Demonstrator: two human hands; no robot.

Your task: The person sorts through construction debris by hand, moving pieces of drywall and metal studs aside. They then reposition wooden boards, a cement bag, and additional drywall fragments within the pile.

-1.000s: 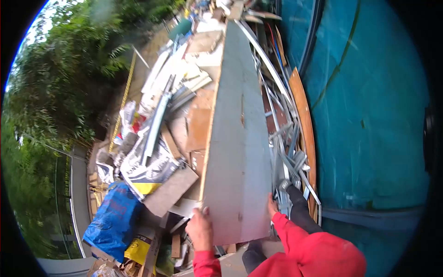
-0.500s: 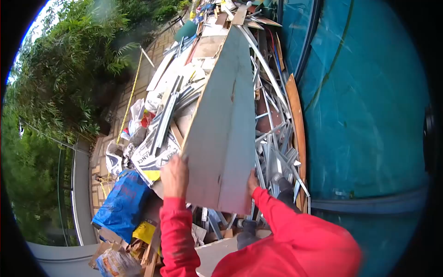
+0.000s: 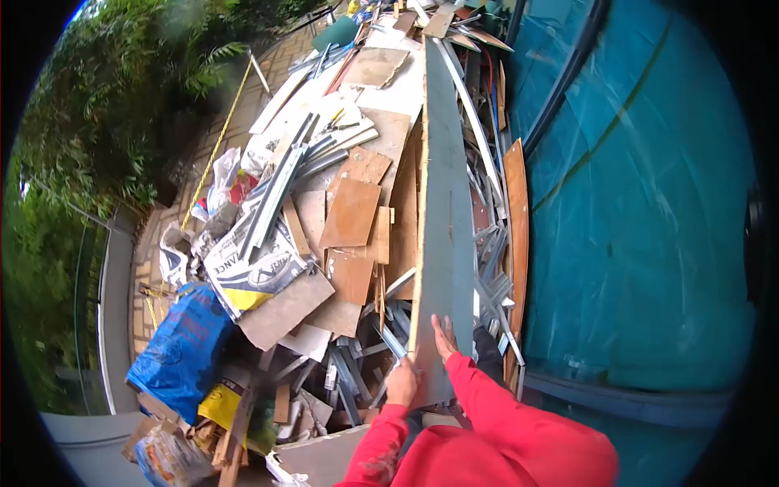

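A long grey board [image 3: 448, 203] stands tilted on its edge, running from near my body to the far end of the debris pile. My left hand [image 3: 402, 381] is closed round the board's left edge near its close end. My right hand [image 3: 444, 337] lies against the board's grey face with its fingers stretched out. Just left of the board are brown wood pieces [image 3: 350, 213] and metal profiles [image 3: 276, 195]. More metal strips [image 3: 491, 284] lie to its right.
A blue bag [image 3: 180, 345] and a printed white sack [image 3: 260, 264] lie on the left. An orange-brown plank [image 3: 517, 243] runs beside the teal sheeting [image 3: 633, 203] on the right. Yellow rope [image 3: 217, 146] crosses the paving, with bushes [image 3: 122, 105] beyond.
The board has tipped up and shifted right, uncovering wood pieces on its left. My left hand has moved right and down with its edge. My right hand now lies on its face.
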